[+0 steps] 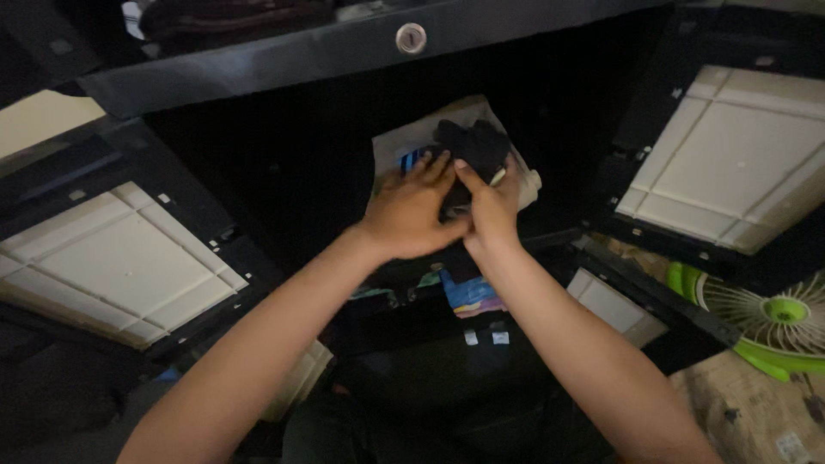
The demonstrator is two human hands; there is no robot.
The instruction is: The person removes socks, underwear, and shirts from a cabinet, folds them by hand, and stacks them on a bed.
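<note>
Deep inside the dark cabinet, left hand (411,213) and right hand (491,206) both close on a black cloth bundle (471,148) that sits on a pale bag (447,129) at the back; bundle looks only part-handled, not yet lifted out. Below the wrists lies a blue-pink printed packet (471,296), with two small white labels (485,338) under it, print unreadable.

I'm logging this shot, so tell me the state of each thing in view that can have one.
Left hand: on the black cloth, fingers curled.
Right hand: gripping the black cloth.
Black cloth: bunched up, on a pale sheet.
Pale sheet: lying flat inside the dark compartment.
Green fan: blades look sharp, apparently not spinning.
Round lock: no key in it.
</note>
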